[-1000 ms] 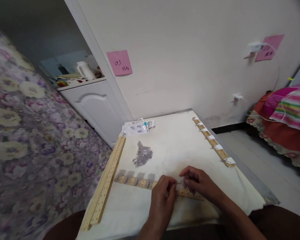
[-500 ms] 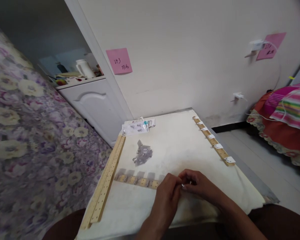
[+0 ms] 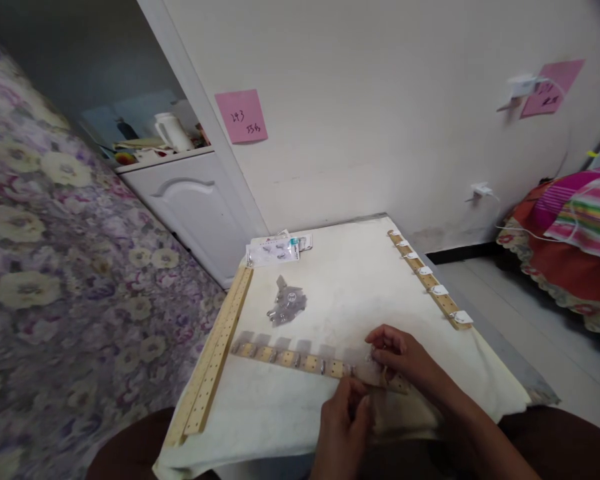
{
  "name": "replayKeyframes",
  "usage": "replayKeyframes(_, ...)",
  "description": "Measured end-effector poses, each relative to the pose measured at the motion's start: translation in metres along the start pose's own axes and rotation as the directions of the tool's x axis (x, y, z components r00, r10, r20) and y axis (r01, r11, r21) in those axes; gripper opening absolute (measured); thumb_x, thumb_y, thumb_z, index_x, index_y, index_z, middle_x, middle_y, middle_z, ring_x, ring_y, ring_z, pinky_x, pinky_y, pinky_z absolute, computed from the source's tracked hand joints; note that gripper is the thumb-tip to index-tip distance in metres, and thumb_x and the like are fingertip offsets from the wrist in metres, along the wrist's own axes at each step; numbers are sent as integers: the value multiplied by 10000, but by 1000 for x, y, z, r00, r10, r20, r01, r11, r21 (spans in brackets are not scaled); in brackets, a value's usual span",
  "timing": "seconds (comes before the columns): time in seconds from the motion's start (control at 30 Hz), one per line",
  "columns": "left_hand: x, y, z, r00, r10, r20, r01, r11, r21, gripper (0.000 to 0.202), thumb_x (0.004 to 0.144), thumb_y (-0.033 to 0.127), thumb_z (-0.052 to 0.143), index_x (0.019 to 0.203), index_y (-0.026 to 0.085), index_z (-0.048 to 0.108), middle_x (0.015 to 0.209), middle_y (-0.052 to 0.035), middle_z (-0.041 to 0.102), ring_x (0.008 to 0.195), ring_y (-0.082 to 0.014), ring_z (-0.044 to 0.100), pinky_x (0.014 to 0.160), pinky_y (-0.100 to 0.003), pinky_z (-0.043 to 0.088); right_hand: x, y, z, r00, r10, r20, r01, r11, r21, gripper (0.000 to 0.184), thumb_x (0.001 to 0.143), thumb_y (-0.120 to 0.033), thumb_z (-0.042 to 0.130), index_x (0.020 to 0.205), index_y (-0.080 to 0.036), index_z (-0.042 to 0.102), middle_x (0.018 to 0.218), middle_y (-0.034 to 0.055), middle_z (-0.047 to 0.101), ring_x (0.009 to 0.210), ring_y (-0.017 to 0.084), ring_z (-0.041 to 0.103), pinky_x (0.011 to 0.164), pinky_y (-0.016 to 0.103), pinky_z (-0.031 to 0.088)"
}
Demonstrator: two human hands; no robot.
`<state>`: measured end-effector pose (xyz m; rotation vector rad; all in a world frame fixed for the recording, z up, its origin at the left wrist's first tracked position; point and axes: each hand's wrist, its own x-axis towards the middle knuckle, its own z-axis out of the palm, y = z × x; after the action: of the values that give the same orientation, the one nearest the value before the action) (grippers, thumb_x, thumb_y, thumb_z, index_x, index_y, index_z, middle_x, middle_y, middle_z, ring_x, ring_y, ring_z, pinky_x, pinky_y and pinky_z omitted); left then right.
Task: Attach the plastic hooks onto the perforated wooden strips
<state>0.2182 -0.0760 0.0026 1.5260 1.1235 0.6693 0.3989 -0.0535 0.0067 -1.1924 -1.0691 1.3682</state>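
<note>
A pale wooden strip with holes [image 3: 311, 363] lies across the near part of the cloth-covered table. Along it sit several small metal pieces [image 3: 297, 360], each with a clear flap behind it. My left hand [image 3: 344, 417] is curled at the strip's near edge, thumb close to the fingers; whatever they hold, if anything, is hidden. My right hand [image 3: 397, 353] is over the strip's right part, thumb and fingers closed around a small clear plastic piece [image 3: 369, 359]. Beyond the strip lies a loose pile of clear plastic pieces with metal parts [image 3: 289, 305].
Two longer perforated wooden strips [image 3: 217, 360] run along the table's left edge. Another strip [image 3: 447, 307] with white tags lies at the right edge. Flat packets [image 3: 275, 251] rest at the back left. A wall stands behind, a floral curtain [image 3: 80, 280] to the left.
My hands have parted. The left has dropped toward me, and the right has shifted slightly to the right, uncovering more of the strip and its metal pieces.
</note>
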Motion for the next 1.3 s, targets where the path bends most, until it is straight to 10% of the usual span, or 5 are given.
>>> replayKeyframes(0.7,8,-11,14,967,-197,163,252,849,-464,280,764,431,598,747,178,480,528,45,600,312,-41,451,327,-150,264,-6,-6,-1,995,-38,96,49,993,-112,126,741,-252,598,846,-194,636,716,-17,614,587,121,553,576,258,459)
replayKeyframes(1.1,10,7,1,980,-189,66,199,887,-417,276,778,447,554,720,192,463,545,56,572,331,-57,466,327,-158,289,-6,-6,-2,995,-44,93,51,995,-82,75,756,-240,608,805,-186,592,649,-22,610,573,118,555,564,251,441)
replayKeyframes(1.3,20,24,-23,996,-55,-72,53,998,-35,187,814,315,463,661,211,433,532,76,464,408,-70,396,399,-189,267,-13,-11,-3,970,-19,242,23,1000,-13,143,747,-247,641,873,-187,606,771,17,669,723,156,613,643,272,464)
